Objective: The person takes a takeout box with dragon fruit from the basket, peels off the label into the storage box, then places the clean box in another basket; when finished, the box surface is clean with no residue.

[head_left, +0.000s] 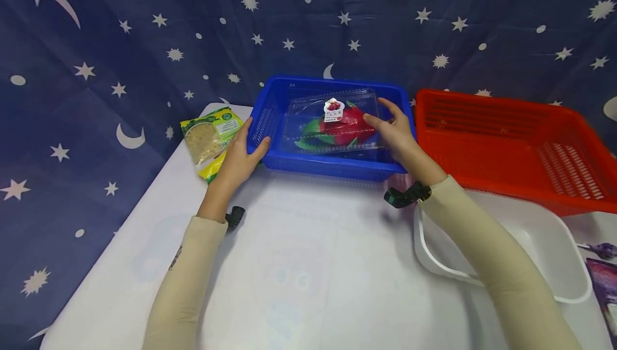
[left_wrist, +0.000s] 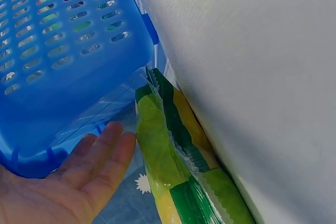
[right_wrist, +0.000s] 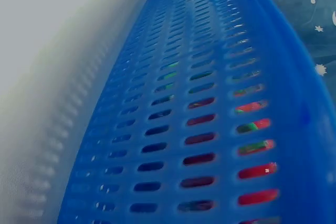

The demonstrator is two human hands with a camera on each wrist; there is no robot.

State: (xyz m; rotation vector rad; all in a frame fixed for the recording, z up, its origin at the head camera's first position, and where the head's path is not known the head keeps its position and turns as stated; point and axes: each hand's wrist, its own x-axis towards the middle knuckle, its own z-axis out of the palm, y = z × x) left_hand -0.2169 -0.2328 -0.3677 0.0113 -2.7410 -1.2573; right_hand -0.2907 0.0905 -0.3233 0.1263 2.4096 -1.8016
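A blue slotted basket (head_left: 328, 165) stands at the back of the table. Inside it sits a clear plastic box (head_left: 308, 105) with a fruit label; red and green dragon-fruit shapes (head_left: 354, 128) show through it. My right hand (head_left: 402, 138) reaches over the basket's right end and grips the box's right edge, thumb on top; its other fingers are mostly hidden. My left hand (head_left: 236, 160) rests at the basket's front left corner, thumb and fingers spread. In the left wrist view, its fingers (left_wrist: 102, 169) lie straight beside the basket's end. The right wrist view shows the basket's long wall (right_wrist: 173, 129).
A green and yellow food bag (head_left: 207, 141) lies left of the basket, close to my left fingertips. A red basket (head_left: 482, 146) stands to the right, with a white tub (head_left: 535, 232) before it under my right forearm. A dark starry cloth (head_left: 144, 61) hangs behind.
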